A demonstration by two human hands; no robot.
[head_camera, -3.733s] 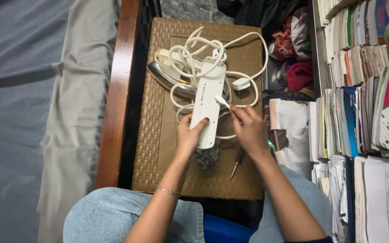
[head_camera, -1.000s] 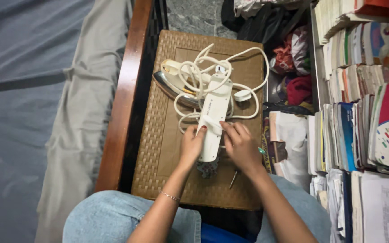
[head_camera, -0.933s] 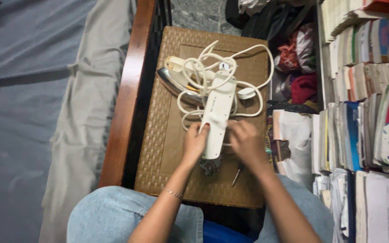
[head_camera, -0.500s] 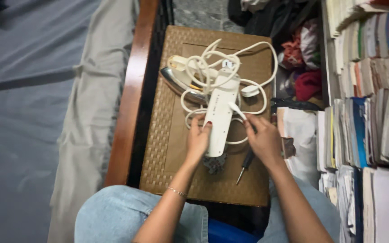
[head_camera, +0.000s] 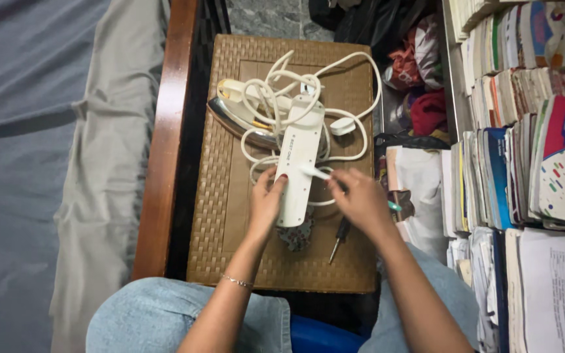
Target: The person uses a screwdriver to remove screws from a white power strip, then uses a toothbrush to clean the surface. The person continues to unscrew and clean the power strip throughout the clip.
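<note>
- A long white plastic power strip is lying on the brown woven wicker tabletop.
- The left hand is clamping the strip's near left edge.
- The right hand, just right of the strip, is pinching a thin white tool whose tip is touching the strip.
- A black-handled screwdriver is lying beside the strip's near end.

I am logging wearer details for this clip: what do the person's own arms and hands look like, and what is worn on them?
Both forearms are bare, with no sleeves in view. The left hand has a thin silvery chain bracelet at the wrist and dark red nail polish. The right hand shows no jewellery.
</note>
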